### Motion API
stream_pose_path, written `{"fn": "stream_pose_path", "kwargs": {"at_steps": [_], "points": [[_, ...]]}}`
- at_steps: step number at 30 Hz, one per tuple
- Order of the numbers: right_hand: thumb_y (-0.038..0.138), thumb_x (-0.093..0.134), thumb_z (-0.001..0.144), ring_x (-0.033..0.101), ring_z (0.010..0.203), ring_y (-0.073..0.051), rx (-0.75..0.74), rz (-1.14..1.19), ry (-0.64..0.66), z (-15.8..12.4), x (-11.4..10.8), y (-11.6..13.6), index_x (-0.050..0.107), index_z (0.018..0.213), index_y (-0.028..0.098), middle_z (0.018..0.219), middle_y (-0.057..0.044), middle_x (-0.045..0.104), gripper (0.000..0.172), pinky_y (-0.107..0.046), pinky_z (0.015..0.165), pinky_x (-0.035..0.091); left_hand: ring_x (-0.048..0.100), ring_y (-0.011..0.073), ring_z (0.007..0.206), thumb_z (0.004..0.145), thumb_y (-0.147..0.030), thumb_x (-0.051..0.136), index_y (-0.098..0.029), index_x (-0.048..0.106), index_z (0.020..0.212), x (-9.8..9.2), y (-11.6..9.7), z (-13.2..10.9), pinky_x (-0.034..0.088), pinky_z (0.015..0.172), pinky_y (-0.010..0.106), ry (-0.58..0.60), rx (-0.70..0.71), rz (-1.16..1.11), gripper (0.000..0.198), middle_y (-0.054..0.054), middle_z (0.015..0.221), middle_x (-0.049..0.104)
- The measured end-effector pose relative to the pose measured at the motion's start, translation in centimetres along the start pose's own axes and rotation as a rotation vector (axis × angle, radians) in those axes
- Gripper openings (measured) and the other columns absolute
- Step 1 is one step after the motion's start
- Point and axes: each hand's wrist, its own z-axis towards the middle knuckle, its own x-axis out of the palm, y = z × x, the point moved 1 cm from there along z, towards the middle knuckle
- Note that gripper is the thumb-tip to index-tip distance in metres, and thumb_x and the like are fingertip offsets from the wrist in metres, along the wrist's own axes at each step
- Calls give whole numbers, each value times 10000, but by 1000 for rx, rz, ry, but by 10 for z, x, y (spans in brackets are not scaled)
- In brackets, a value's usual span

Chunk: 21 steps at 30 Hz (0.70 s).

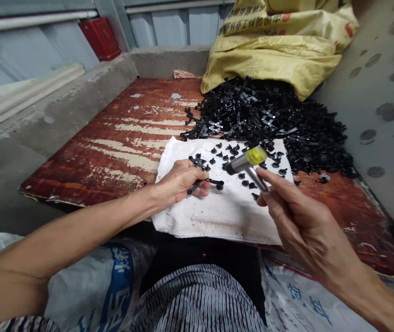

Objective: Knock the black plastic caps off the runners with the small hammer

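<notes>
My left hand is closed on a black plastic bracket with several arms, whose ends stick out past the fingers just above a white cloth. The hand hides the bracket's middle. In my right hand is a small mallet with a metal handle, a black face to the left and a yellow face to the right. The mallet's head is raised over the cloth, apart from the bracket. Small round black pieces with stems lie scattered on the cloth between and behind the hands.
A big heap of black plastic parts spills from a yellow woven sack at the back right. The worn red-brown board runs under the cloth. A spotted grey panel borders the right side. A red box stands on the ledge at back left.
</notes>
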Motion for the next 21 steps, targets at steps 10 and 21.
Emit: {"fn": "stream_pose_path", "kwargs": {"at_steps": [10, 21], "points": [[100, 382, 901, 503, 469, -156, -252, -348, 67, 1, 11, -4, 492, 1414, 212, 745, -54, 605, 537, -285, 419, 412, 594, 137, 448, 761, -1, 613, -173, 455, 774, -1, 3, 1, 510, 447, 284, 34, 35, 27, 234, -4, 561, 580], [260, 422, 926, 594, 604, -180, -3, -79, 26, 10, 18, -14, 558, 1303, 146, 764, -61, 654, 417, -307, 572, 488, 587, 113, 464, 757, 34, 612, -177, 430, 715, -3, 1, -5, 558, 536, 310, 71, -13, -165, 282, -16, 559, 572]]}}
